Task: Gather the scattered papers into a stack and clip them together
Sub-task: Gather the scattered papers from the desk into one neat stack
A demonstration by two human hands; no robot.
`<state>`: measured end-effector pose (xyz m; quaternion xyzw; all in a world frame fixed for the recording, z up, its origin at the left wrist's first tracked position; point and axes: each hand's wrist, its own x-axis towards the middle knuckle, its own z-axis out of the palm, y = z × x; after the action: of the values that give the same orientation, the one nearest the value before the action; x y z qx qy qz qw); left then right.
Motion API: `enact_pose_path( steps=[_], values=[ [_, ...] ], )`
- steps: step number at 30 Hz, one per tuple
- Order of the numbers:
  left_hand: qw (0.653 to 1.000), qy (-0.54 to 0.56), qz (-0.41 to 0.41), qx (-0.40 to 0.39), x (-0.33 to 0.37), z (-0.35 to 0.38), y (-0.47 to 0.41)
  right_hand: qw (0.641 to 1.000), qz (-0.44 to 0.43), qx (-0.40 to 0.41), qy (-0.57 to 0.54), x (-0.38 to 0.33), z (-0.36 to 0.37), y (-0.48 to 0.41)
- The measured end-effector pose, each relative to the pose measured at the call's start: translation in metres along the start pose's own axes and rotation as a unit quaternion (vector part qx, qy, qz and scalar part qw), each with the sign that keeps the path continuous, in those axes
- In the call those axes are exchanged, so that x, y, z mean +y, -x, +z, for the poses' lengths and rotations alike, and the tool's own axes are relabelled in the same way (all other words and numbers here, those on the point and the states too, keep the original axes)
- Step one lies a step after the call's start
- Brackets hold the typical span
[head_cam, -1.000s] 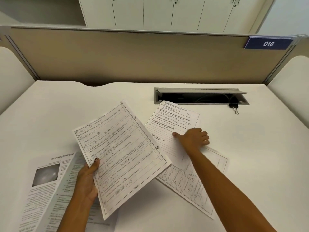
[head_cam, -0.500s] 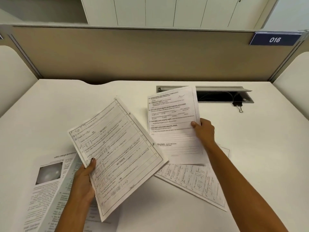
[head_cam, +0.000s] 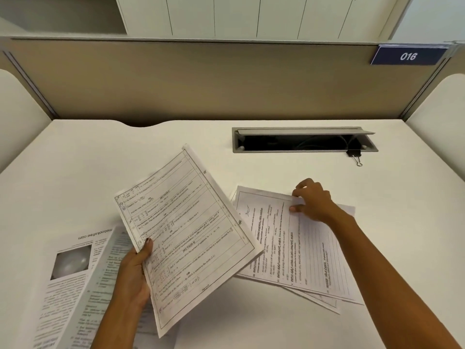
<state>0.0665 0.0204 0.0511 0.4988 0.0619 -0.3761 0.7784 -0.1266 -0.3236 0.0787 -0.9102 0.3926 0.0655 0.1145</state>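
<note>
White paper form: thin, ruled in boxes, tilted above the matte white desk; our left hand grips its near-left edge, thumb on top.
Lined white sheet: flat on the desk over a second printed page; our right hand pinches its far edge.
Black metal binder clip: well apart, beside the grey cable slot.

I count two hands, the left hand and the right hand. Paper sits in three groups: one raised form, a right pile of at least two overlapping sheets, a left pile of at least two printed pages. One binder clip, one cable slot, one number plate.
</note>
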Motion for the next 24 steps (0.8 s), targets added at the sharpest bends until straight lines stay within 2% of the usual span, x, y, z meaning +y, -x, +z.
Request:
enact_pose_path(
  steps=[5,11,14,18,22,24],
  values=[
    [1.0,-0.005,0.005,0.002,-0.003,0.0,0.003,0.999,-0.001,0.039,-0.005,-0.001,0.021,0.01],
    [1.0,-0.012,-0.002,-0.001,-0.006,0.002,0.006,0.996,0.015,0.04,-0.076,0.002,0.019,0.014],
    [1.0,-0.027,-0.001,0.0,-0.007,0.004,0.008,0.984,0.016,0.112,-0.137,-0.001,0.018,0.021],
    [0.999,-0.042,0.001,0.002,-0.008,0.005,0.008,0.932,-0.008,0.237,-0.273,-0.01,0.004,0.035],
    [0.999,-0.048,0.005,-0.01,-0.007,0.014,0.01,0.861,0.021,0.274,-0.429,-0.029,-0.008,0.053],
    [0.999,-0.051,0.01,-0.015,-0.006,0.02,0.009,0.84,0.041,0.266,-0.471,-0.038,-0.008,0.06]
  ],
)
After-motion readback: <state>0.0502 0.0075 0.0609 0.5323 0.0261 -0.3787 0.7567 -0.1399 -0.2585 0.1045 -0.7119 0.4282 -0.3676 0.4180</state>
